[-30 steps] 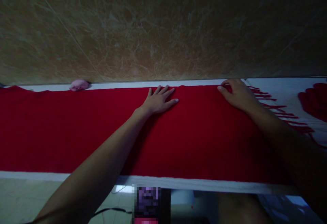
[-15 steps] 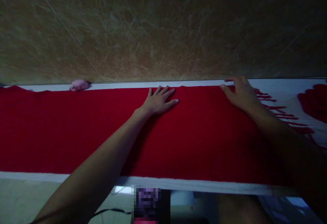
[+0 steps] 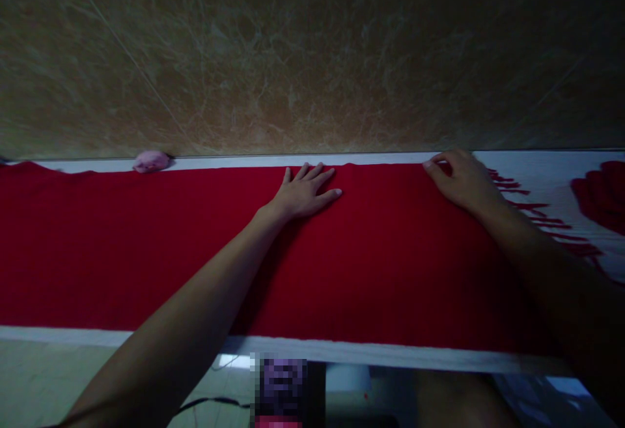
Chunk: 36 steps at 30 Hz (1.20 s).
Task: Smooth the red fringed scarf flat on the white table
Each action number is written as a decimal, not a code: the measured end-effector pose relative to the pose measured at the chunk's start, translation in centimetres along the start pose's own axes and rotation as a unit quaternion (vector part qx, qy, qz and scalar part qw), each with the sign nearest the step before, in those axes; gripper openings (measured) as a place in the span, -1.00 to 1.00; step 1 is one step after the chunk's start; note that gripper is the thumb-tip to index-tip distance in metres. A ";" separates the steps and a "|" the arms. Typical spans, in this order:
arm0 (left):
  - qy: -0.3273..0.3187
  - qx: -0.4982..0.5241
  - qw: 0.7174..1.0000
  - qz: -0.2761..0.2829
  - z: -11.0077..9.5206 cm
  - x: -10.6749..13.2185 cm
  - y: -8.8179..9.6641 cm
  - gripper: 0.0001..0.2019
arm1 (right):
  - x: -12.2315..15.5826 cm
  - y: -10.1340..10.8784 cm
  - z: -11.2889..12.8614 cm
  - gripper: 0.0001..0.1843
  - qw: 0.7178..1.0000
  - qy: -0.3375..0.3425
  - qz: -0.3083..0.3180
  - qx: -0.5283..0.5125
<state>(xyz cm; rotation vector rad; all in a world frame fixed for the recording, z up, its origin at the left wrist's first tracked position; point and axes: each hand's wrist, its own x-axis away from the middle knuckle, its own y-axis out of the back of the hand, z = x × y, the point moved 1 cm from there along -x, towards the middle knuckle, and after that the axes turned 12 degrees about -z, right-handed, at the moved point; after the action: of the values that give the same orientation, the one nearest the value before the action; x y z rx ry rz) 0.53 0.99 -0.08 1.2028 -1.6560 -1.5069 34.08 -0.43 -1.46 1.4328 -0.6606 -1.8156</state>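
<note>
A long red scarf [image 3: 146, 245] lies spread flat along a white table [image 3: 342, 351], with a tasselled fringe [image 3: 547, 216] at its right end. My left hand [image 3: 305, 191] rests palm down on the scarf near its far edge, fingers stretched out. My right hand [image 3: 461, 177] is at the scarf's far right corner, by the fringe. Its fingers are curled with the tips at the cloth's edge, and I cannot tell whether they pinch it.
A small pink object [image 3: 151, 161] sits at the table's back edge against the brown marbled wall [image 3: 312, 57]. Another red cloth [image 3: 603, 193] lies at the far right. Below the table's front edge are a pale floor, a cable and a dark object.
My right hand shifted slightly at the far corner of the scarf, its fingers lifting to the table's back edge and then curling back down. My left hand stayed still.
</note>
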 end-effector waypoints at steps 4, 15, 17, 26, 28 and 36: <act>-0.003 0.002 1.000 0.000 0.0 0.0 0.0 -0.25 | -0.1 0.3 0.3 -0.68 1.000 0.001 0.018 0.011; 0.001 0.007 1.000 -0.003 0.1 0.0 -0.1 -0.24 | 0.1 0.7 0.5 -0.57 0.998 0.009 -0.001 0.057; -0.001 0.006 1.000 -0.001 0.1 0.0 -0.1 -0.24 | 0.1 0.9 0.5 -0.55 0.998 0.000 0.002 0.062; -0.004 0.001 1.000 -0.007 0.2 -0.1 -0.2 -0.24 | 0.1 0.9 0.4 -0.69 0.998 -0.017 -0.015 0.059; -0.004 0.001 1.000 -0.006 0.2 -0.1 -0.3 -0.24 | 0.1 0.6 0.2 -0.76 0.999 -0.001 0.001 0.050; -0.005 0.004 1.000 -0.003 0.1 0.0 -0.1 -0.24 | 0.0 0.6 0.2 -0.70 0.999 -0.008 0.014 0.051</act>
<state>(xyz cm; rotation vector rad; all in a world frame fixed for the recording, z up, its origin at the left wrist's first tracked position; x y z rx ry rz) 0.47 1.04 -0.23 1.2077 -1.6672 -1.5150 34.03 -0.81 -0.98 1.4689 -0.7870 -1.7960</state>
